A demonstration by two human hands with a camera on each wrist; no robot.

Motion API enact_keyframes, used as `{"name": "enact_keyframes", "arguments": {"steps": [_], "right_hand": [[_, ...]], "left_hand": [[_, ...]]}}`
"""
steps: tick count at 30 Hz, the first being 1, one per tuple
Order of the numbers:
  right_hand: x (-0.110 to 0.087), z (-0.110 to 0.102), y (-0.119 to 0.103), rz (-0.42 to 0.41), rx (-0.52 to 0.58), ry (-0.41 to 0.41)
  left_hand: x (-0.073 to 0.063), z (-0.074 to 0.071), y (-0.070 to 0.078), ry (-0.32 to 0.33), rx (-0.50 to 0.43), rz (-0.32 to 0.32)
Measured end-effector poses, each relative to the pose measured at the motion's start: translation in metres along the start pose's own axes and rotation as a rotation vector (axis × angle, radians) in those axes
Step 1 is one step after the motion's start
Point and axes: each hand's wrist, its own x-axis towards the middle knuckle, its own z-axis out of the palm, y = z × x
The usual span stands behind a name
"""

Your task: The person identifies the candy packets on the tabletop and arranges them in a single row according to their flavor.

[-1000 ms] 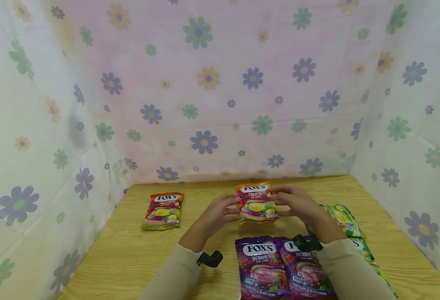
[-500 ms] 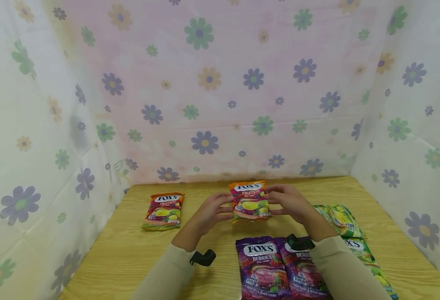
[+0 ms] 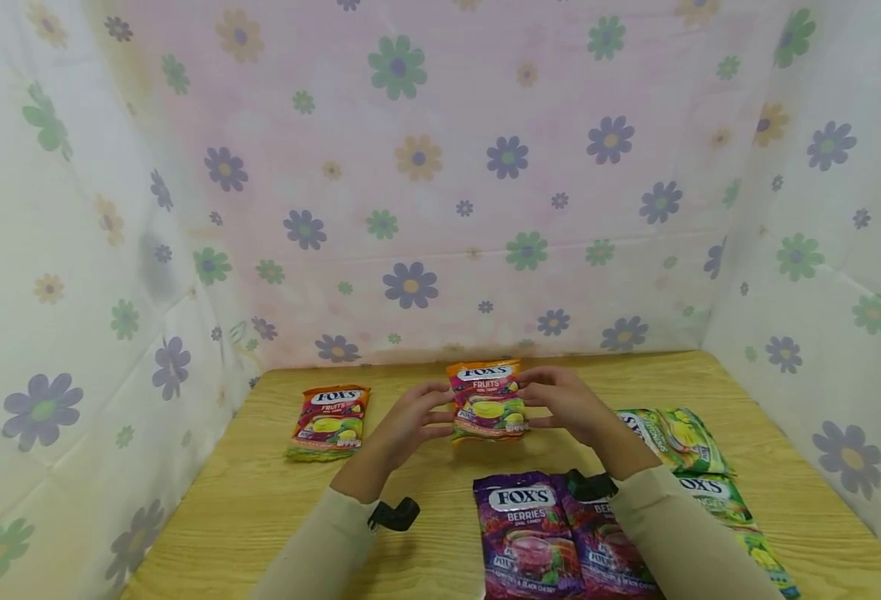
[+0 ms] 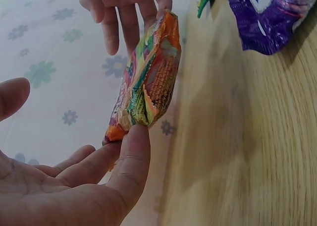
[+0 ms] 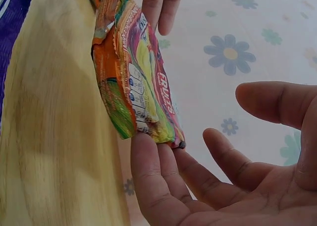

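While L hand & R hand, spread, press sides, Fox's Fruits pkt looks orange-topped, crinkled.

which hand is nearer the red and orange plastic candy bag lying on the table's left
The left hand: it is right of that bag, not touching. The right hand is farther right, beyond the matching red and orange plastic bag held between the hands.

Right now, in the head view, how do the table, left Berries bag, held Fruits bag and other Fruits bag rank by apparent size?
1. Table
2. Left Berries bag
3. Held Fruits bag and other Fruits bag: too alike to rank
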Motion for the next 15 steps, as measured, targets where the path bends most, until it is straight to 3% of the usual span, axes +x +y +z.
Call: {"name": "enact_keyframes", "arguments": {"steps": [6,15], "right_hand": [[0.005,0.007,0.003,-0.003,0.033,-0.019],[0.014,0.016,-0.001,-0.01,0.034,-0.025]], "left_hand": [[0.0,-0.01,-0.006,0.018,0.006,-0.001],[-0.001,-0.02,-0.004,0.033,0.015,0.003]]}}
